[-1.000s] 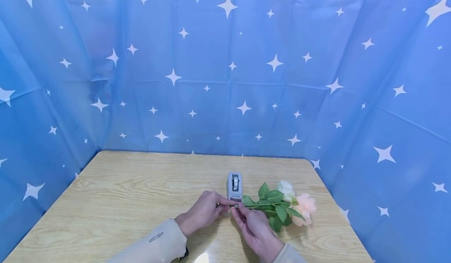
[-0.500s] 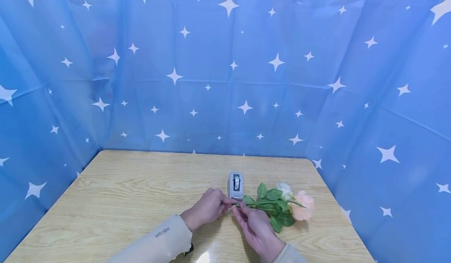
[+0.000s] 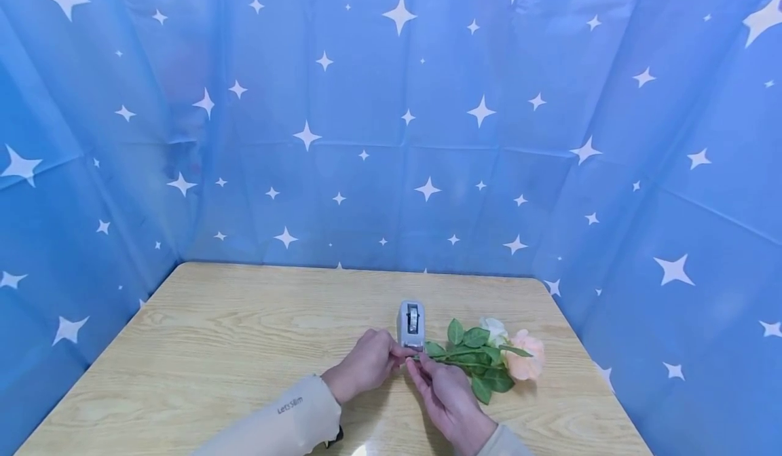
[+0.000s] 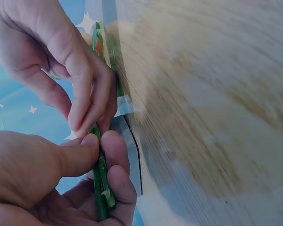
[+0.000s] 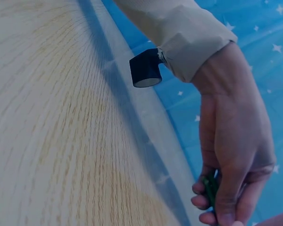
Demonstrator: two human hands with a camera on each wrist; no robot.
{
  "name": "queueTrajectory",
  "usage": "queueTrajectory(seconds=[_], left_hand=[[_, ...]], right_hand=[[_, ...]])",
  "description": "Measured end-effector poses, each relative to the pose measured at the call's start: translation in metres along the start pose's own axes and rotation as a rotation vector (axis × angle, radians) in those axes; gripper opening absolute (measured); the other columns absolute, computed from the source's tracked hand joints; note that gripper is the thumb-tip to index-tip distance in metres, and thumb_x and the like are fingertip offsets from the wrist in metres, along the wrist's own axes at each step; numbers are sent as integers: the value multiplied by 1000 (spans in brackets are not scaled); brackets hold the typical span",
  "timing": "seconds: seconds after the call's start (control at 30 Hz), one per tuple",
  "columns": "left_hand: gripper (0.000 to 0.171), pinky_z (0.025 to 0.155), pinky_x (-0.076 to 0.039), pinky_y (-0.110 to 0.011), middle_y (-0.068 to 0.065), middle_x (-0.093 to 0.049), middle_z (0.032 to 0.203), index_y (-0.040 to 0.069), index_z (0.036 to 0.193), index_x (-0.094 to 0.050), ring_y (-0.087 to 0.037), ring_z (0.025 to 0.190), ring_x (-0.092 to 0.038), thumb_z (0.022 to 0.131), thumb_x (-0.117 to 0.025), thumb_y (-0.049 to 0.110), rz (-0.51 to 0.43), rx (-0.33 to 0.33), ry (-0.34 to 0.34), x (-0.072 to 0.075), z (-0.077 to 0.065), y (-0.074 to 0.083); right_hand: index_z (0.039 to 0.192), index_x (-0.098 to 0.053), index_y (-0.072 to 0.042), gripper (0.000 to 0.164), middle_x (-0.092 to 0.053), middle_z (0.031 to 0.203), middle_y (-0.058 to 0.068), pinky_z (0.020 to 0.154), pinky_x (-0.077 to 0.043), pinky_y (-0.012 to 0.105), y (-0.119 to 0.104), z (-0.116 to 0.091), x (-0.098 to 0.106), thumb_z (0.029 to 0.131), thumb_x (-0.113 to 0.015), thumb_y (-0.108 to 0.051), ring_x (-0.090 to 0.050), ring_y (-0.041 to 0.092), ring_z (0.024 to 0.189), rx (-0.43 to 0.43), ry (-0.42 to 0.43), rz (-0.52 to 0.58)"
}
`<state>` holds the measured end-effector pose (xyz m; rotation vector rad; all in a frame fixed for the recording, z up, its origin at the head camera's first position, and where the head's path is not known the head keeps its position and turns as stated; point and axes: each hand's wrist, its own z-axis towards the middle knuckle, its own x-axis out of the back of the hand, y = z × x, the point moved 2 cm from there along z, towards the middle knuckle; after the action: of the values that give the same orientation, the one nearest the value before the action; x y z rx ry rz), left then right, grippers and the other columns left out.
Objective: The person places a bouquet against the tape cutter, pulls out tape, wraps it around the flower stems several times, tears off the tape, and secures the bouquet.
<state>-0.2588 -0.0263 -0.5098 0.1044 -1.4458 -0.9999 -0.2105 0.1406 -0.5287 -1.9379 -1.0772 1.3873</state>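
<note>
Two artificial flowers, a white one (image 3: 492, 330) and a pale pink one (image 3: 525, 355), lie with heads to the right in the head view. My left hand (image 3: 366, 362) grips the ends of their green stems (image 4: 101, 181), thumb on one side and fingers curled round the other. Just up the stems, my right hand (image 3: 449, 395) pinches with its fingertips, right beside the left hand's thumb and finger. Leaves (image 3: 476, 337) spread between my right hand and the blooms. A grey tape dispenser (image 3: 403, 330) with a roll in it stands just beyond the fingertips.
The hands work low over a wood-grain table (image 3: 244, 334). Behind it and along both sides hangs a blue curtain (image 3: 366, 103) with white stars. A black wrist camera (image 5: 146, 68) juts from the left sleeve (image 5: 193, 35).
My left hand has slid rightward along the stems, closer to the right hand. The flowers have rolled a little, and the blooms and leaves sit differently. The tape dispenser stays put.
</note>
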Motion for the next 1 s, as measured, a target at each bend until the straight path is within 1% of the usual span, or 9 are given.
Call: queueTrajectory(seconds=[0.07, 0.17, 0.27, 0.4, 0.57, 0.67, 0.83, 0.9, 1.0], left_hand=[[38, 70, -53, -18, -3, -92, 107, 16, 121, -92, 0, 71, -58, 97, -81, -12, 14, 1, -2, -1, 1, 2], [39, 65, -52, -18, -3, -92, 104, 15, 119, -92, 0, 69, -56, 97, -80, -13, 5, 12, -11, -2, 4, 4], [40, 59, -48, -18, -4, -90, 95, 12, 118, -92, 1, 65, -52, 96, -76, -17, -14, 18, -22, -4, 5, 3], [42, 62, -47, -18, -2, -86, 83, 9, 120, -91, -1, 63, -50, 94, -75, -20, -21, 24, -33, -5, 1, 1], [42, 62, -49, -18, -3, -88, 86, 9, 123, -90, 0, 62, -50, 94, -79, -19, -19, -9, -21, -3, -5, 6], [41, 58, -49, -18, -3, -89, 88, 10, 122, -91, 1, 62, -52, 96, -76, -17, -62, -8, -15, -1, -8, 10], [40, 57, -52, -17, -2, -86, 89, 13, 127, -90, 3, 67, -59, 103, -75, -14, -184, 25, 23, 4, -13, 17], [36, 59, -55, -18, -5, -88, 97, 15, 131, -89, 2, 70, -64, 106, -78, -9, -231, 26, 56, 7, -16, 20], [32, 60, -58, -20, -12, -89, 108, 16, 135, -88, -6, 69, -71, 107, -81, 0, -288, 26, 86, 13, -19, 25]], right_hand=[[158, -35, 18, 40, -46, 150, 21, 121, -57, 21, -1, 0, 1, 124, -46, -2, -69, 15, 125, 6, -2, 4], [162, -30, 20, 46, -43, 154, 23, 122, -56, 21, -3, -1, 4, 124, -45, -2, -68, 15, 127, 13, -7, 9], [165, -26, 22, 50, -41, 157, 26, 122, -56, 21, -4, -2, 5, 124, -44, -2, -70, 15, 127, 16, -15, 0], [164, -26, 21, 50, -44, 155, 27, 121, -57, 22, -3, -3, 6, 125, -44, -3, -72, 14, 125, -2, -17, -2], [161, -30, 18, 44, -45, 150, 25, 120, -58, 23, -1, -6, 6, 125, -44, -2, -71, 16, 125, -11, 7, 50], [159, -32, 18, 42, -46, 149, 22, 119, -58, 22, -2, -9, 6, 124, -44, -1, -71, 15, 123, 1, 18, 59], [156, -38, 19, 42, -57, 141, 18, 114, -59, 18, -8, -15, 2, 125, -49, -7, -75, 8, 115, 44, 11, -18], [155, -42, 19, 43, -64, 136, 16, 111, -60, 17, -12, -16, -1, 125, -52, -11, -76, 6, 111, 65, 14, -60], [153, -45, 17, 44, -68, 129, 12, 108, -62, 17, -16, -16, -4, 125, -55, -15, -76, 6, 108, 91, 15, -106]])
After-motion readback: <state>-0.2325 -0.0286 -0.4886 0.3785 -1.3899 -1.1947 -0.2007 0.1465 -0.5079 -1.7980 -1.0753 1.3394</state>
